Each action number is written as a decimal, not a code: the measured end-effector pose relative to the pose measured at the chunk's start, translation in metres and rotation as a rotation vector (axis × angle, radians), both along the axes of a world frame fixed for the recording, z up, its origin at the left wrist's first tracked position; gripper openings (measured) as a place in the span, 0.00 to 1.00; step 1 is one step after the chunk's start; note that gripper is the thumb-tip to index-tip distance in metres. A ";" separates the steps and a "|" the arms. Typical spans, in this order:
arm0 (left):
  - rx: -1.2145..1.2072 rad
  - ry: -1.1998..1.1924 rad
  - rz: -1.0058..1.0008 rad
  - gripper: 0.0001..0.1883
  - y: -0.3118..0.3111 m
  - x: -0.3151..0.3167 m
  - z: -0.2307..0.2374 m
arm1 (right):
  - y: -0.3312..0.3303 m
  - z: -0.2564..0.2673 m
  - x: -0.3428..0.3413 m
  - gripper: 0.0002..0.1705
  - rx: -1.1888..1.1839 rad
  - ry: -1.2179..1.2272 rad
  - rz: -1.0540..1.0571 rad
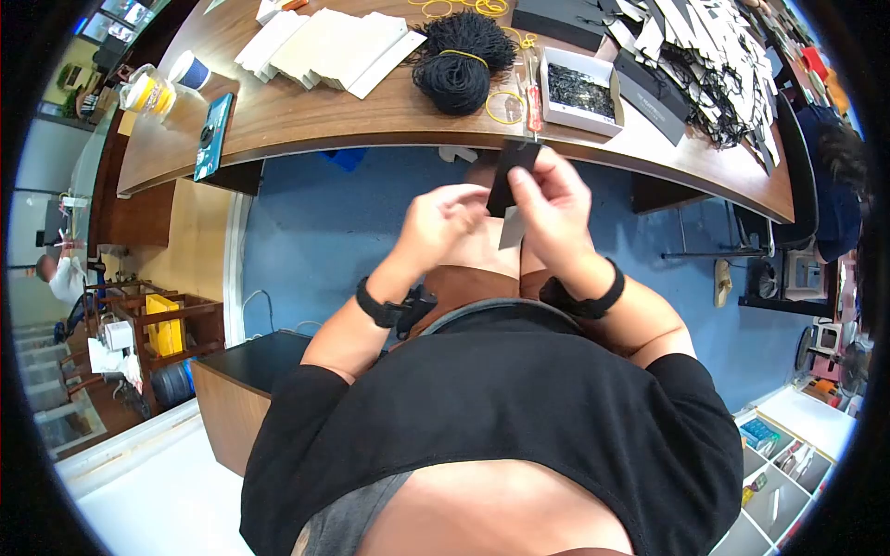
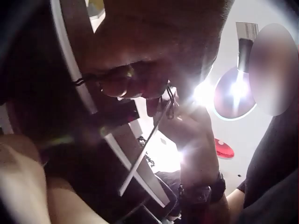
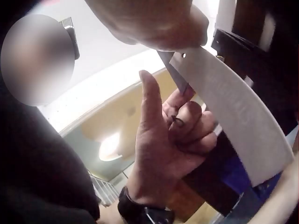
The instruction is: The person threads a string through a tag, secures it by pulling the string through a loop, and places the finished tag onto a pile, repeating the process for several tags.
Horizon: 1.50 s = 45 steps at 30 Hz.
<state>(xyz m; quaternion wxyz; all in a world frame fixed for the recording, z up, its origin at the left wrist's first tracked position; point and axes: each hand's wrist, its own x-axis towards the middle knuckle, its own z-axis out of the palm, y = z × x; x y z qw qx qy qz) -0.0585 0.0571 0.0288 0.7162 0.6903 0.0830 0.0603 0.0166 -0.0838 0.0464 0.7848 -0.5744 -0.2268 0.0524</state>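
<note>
The head view gives you, left to right along the worktop [image 1: 287,116], one clear jar with yellow inside [image 1: 148,94], one white-and-blue cup [image 1: 191,70] and one teal phone-like slab [image 1: 214,136] at the near edge. Next lies one fanned stack of white cards [image 1: 324,54], too closely overlapped to count.

Your left hand [image 1: 440,227] is in front of the worktop, its fingers curled on one thin black cord [image 3: 176,121], best seen from the right wrist. Beyond it lies one black cord bundle [image 1: 454,79] with one yellow band [image 1: 464,56] round it, then one loose yellow loop [image 1: 505,120] and one red-handled tool [image 1: 534,109].

Your right hand [image 1: 559,199] pinches a tag [image 1: 503,185] between the two hands, below the worktop's near edge; a dark part and a pale part show, but you cannot tell whether that is one piece or two. Farther right come one white open box [image 1: 607,125] of small black pieces, two dark boxes [image 1: 654,95], and one heap of tags and cords [image 1: 705,79], uncountable.
</note>
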 end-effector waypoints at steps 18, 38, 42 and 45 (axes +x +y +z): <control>0.037 -0.022 -0.010 0.05 0.002 0.006 0.001 | -0.053 -0.007 0.004 0.08 -0.560 -0.052 -0.082; 0.154 -0.064 -0.081 0.06 -0.024 0.057 -0.012 | -0.047 -0.061 0.044 0.14 -0.565 0.124 -0.051; 0.165 -0.108 -0.024 0.07 -0.030 0.059 -0.018 | -0.053 -0.054 0.039 0.13 -0.623 -0.041 -0.200; 0.252 -0.121 -0.013 0.06 -0.029 0.057 -0.016 | -0.056 -0.043 0.033 0.08 -0.520 -0.221 -0.404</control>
